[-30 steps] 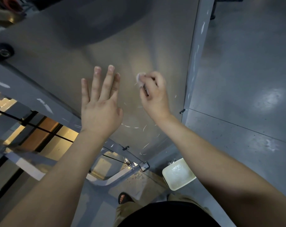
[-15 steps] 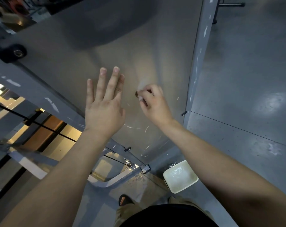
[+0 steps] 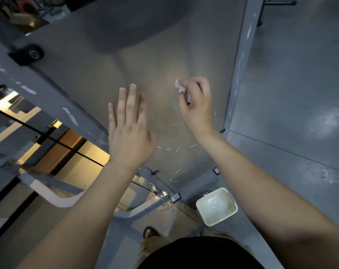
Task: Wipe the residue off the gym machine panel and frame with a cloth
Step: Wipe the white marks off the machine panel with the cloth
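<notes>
A small pale cloth (image 3: 178,86), bunched into a wad, is pressed to the grey panel (image 3: 155,61) a little right of the frame's centre. The right hand (image 3: 196,107) pinches it, fingers curled round the wad so that only its end shows above the knuckles. Left of it, near the centre, the left hand (image 3: 129,133) rests flat on the same panel, fingers straight and close together, holding nothing. Thin white streaks (image 3: 177,149) of residue mark the panel between and below the two wrists. An upright post (image 3: 239,74) of the frame borders the panel on the right and carries white smears too. A slanted beam (image 3: 48,94) with similar patches runs along the panel's left edge, with a black knob (image 3: 31,54) at upper left. Lower right of centre, a white tub (image 3: 222,220) stands on the grey floor (image 3: 291,94), near the panel's foot. A sandalled foot (image 3: 150,232) shows at the bottom.
</notes>
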Motion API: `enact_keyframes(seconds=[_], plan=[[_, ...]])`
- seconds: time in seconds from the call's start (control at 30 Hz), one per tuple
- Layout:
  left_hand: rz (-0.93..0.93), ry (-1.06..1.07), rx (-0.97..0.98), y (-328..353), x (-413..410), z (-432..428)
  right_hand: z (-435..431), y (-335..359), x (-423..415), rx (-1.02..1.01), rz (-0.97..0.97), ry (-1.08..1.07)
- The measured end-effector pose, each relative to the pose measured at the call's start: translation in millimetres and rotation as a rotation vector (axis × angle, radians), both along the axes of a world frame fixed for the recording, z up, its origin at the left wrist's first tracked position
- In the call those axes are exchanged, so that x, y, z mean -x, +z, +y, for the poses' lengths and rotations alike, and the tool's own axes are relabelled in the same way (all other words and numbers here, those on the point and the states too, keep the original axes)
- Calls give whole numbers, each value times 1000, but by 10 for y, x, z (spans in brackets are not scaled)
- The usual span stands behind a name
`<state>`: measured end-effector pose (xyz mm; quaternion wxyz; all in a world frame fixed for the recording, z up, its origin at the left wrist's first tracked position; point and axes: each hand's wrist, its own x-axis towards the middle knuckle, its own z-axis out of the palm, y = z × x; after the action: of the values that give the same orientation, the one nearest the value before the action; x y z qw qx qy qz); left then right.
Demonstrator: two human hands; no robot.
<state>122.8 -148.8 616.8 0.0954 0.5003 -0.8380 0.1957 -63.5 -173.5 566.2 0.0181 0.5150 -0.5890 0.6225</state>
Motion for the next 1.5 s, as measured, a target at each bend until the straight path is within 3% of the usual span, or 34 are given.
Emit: enact_keyframes(seconds=[0.07, 0.23, 0.4, 0.47, 0.6, 0.8, 0.97, 1.1, 1.17, 1.3, 1.33, 1.5], plan=[[-14, 6, -7, -4, -57, -46, -23, 10, -91, 7, -3, -6], [-50, -11, 23, -37, -133, -116, 117, -400, -124, -137, 324, 182], [-91, -13, -15, -88, -142, -118, -31, -99, -23, -18, -131, -106], [-100, -15, -31, -106, -142, -118, -62, -81, -167, -27, -122, -57], [-95, -20, -26, -103, -158, -119, 112, -327, -273, -111, 254, 201], [-110, -13, -53, -79, -165, -106, -29, -64, -212, -49, -92, -53], [-83, -34, -35, -44, -166, -57, 69, -173, -170, -63, 280, 143], [16, -3, -9, -22, -176, 56, -35, -20, 14, -16, -70, -93], [40, 22, 2, -6, -200, 47, -51, 6, -169, -11, -116, -105], [-8, 9, 1, -25, -291, -28, 55, -138, -317, -47, 276, 162], [-25, 9, -9, -25, -309, -38, 47, -135, -224, -39, 296, 158], [-79, 29, -36, -8, -332, -47, -81, 51, -95, -18, -161, -159]])
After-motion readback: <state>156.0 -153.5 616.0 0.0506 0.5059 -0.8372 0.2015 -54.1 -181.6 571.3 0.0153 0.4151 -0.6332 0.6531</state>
